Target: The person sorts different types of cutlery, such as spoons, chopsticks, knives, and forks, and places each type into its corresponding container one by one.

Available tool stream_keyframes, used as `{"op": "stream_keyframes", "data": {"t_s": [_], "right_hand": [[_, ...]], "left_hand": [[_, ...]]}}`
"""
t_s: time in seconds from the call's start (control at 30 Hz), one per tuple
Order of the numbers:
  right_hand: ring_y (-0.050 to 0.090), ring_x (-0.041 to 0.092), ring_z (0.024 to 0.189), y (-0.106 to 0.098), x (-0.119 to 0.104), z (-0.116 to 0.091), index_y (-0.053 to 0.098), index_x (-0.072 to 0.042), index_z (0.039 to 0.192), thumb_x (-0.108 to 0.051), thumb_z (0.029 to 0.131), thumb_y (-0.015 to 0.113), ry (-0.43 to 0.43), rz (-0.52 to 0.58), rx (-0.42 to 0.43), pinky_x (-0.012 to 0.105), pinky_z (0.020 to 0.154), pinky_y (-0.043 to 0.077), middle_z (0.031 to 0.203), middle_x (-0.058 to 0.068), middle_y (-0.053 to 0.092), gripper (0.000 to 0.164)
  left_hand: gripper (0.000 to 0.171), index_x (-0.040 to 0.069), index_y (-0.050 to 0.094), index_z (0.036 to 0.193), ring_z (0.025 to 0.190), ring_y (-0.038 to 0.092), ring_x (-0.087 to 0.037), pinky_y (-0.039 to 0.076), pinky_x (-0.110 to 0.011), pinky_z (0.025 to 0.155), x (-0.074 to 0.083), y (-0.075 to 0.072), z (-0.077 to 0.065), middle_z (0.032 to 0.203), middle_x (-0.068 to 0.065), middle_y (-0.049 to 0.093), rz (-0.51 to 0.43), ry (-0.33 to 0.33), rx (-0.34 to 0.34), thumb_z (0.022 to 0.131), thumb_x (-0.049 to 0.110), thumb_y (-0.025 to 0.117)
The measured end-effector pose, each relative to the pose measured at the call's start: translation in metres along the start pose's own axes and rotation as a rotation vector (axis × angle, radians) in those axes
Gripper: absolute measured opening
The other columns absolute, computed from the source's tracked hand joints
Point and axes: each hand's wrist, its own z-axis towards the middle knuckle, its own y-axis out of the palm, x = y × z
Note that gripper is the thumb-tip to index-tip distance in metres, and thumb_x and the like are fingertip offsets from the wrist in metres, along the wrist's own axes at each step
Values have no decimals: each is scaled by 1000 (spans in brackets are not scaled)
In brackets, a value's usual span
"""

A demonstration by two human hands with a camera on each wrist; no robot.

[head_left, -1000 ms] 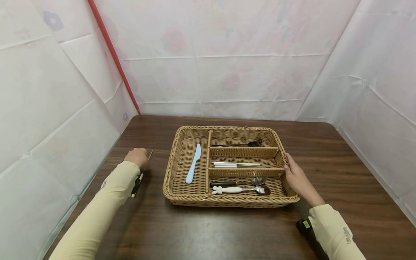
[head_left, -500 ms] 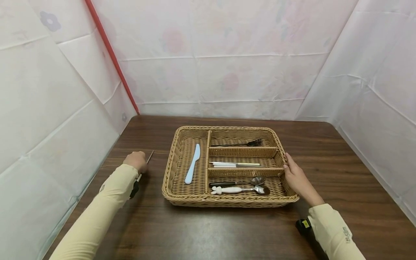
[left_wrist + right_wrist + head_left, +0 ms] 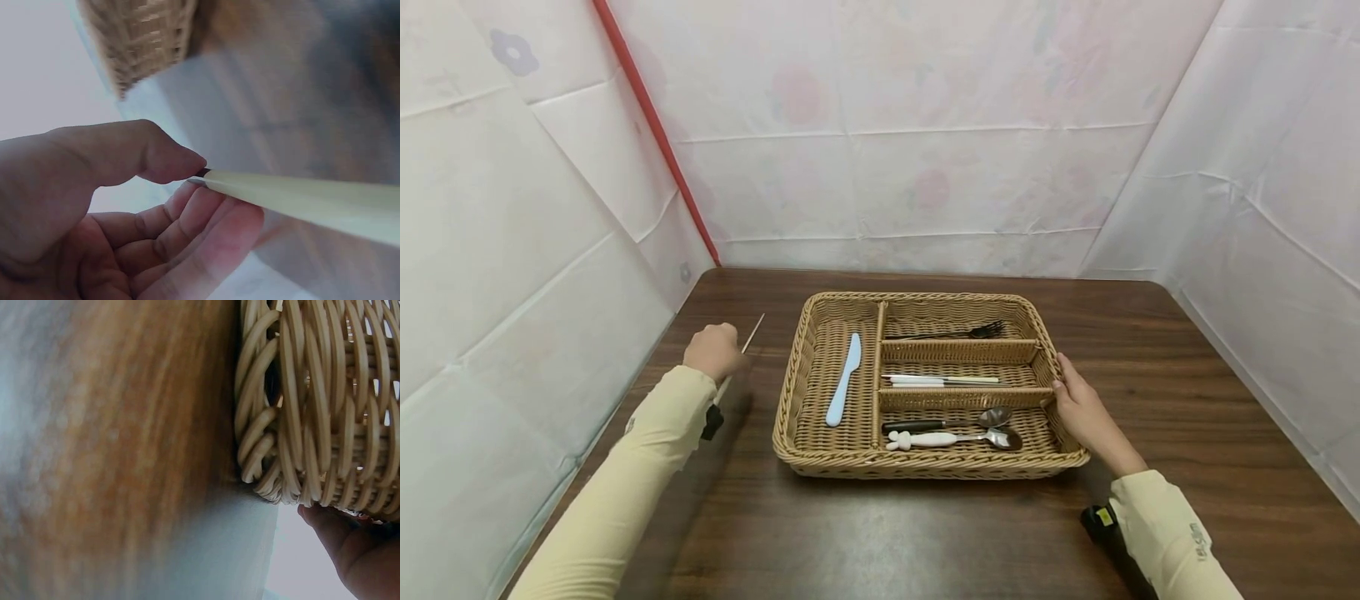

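Note:
In the head view my left hand [image 3: 713, 350] is left of the basket, above the table. It pinches a slim chopstick [image 3: 294, 199] between thumb and fingertips; the pale handle extends toward the camera in the left wrist view, with a dark band at the fingertips. The thin far end points up and right past the hand. My right hand [image 3: 1084, 412] grips the right rim of the divided wicker basket [image 3: 829, 464]. In the right wrist view a thumb [image 3: 337, 531] lies against the woven wall; the other fingers are mostly hidden.
The basket's left compartment has a light blue knife [image 3: 844, 382]. On its right, a black fork [image 3: 988, 330] lies at the back, pale-handled chopsticks [image 3: 921, 381] in the middle, and spoons [image 3: 934, 438] in front. White sheets [image 3: 880, 167] border the brown table [image 3: 865, 542].
My left hand has picked up the chopstick and moved slightly away from me, its thin end now reaching farther up and right. The right hand stays on the basket rim.

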Motion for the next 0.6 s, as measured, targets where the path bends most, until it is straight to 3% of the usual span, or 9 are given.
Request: {"op": "stream_keyframes", "data": {"t_s": [0.13,0.23,0.3,0.43,0.6], "right_hand": [[11,51,136,0,0,0,0,5,149,-12,104,28,-2,-2,4,62,106,15,151,33,6,55],[11,50,136,0,1,1,1,5,149,-12,104,28,-3,-3,6,61,106,15,152,32,6,55],[10,50,137,0,1,1,0,4,149,-13,104,28,-1,1,1,61,106,15,152,32,5,56],[9,49,137,0,1,0,0,4,149,-13,104,28,-2,5,-3,62,106,14,152,32,5,56],[9,49,137,0,1,0,0,4,149,-12,104,29,-1,3,5,61,106,15,152,32,5,56]], "left_hand": [[26,6,45,60,52,49,-27,44,-42,48,15,-11,3,57,-8,48,29,72,54,76,10,66],[22,8,47,60,53,47,-25,42,-42,47,33,-21,3,56,-5,47,63,108,49,75,7,63],[23,11,43,58,50,38,-19,35,-36,43,47,-26,3,52,0,40,89,130,41,74,4,58],[33,15,33,54,48,21,-13,23,-30,42,72,-28,5,50,5,24,129,209,63,77,5,56],[38,17,28,54,49,18,-11,21,-27,42,95,-24,10,51,6,19,143,323,85,78,-1,52]]}}
